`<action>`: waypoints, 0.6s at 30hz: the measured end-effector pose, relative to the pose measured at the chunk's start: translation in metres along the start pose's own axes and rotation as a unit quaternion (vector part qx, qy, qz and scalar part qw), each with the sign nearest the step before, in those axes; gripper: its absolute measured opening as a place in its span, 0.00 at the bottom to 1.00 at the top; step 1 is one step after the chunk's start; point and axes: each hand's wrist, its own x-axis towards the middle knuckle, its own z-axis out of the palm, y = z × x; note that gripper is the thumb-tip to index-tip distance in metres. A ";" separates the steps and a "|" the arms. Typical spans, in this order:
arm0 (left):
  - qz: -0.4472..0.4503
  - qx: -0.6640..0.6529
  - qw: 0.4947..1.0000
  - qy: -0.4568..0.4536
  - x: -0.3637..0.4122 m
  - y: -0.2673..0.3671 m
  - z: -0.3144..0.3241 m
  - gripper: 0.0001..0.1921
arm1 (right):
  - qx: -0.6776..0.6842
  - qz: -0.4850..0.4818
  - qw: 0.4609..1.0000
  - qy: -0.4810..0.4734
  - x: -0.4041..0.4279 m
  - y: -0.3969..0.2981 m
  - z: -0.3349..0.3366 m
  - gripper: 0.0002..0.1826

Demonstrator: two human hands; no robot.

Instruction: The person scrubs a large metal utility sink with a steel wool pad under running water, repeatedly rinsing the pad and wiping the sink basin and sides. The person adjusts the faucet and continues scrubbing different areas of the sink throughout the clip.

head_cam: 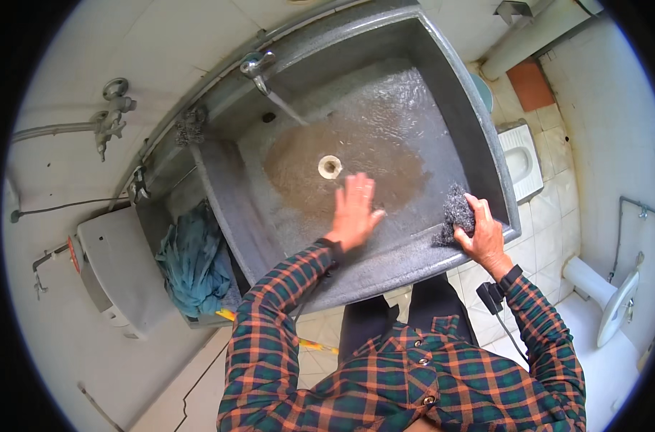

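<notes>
A large grey stone sink (pixel 481 113) lies before me. Brownish water (pixel 298 156) spreads over its floor around the pale round drain (pixel 329 167). My left hand (pixel 355 213) is stretched flat just below the drain, thumb apart, holding nothing; I cannot tell whether it touches the sink floor. At the sink's front right corner, my right hand (pixel 483 235) grips a dark, curly metal scouring pad (pixel 457 208) against the inner wall and rim. From the chrome tap (pixel 256 70) at the back, a stream of water runs into the basin.
Another scouring pad (pixel 190 128) sits on the back left ledge. Blue-green cloth (pixel 195 264) fills the narrow side basin, beside a second tap (pixel 139 183). A white appliance (pixel 119 270) stands on the left. To the right are a squat toilet (pixel 521 159) and a pedestal washbasin (pixel 619 308).
</notes>
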 end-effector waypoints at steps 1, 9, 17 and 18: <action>0.089 0.010 0.996 0.014 0.009 0.012 -0.002 0.42 | -0.002 0.000 1.000 -0.003 0.000 0.000 0.000 0.40; 0.090 0.171 0.981 0.030 0.138 0.004 0.007 0.45 | 0.001 -0.009 1.000 0.002 0.001 0.005 0.003 0.41; -0.115 0.126 0.979 -0.108 0.007 -0.033 -0.018 0.46 | 0.013 0.000 1.000 -0.007 0.001 0.004 -0.001 0.42; -0.093 0.111 0.986 -0.080 0.000 -0.036 -0.023 0.46 | 0.013 0.001 1.000 -0.009 0.001 0.003 -0.001 0.42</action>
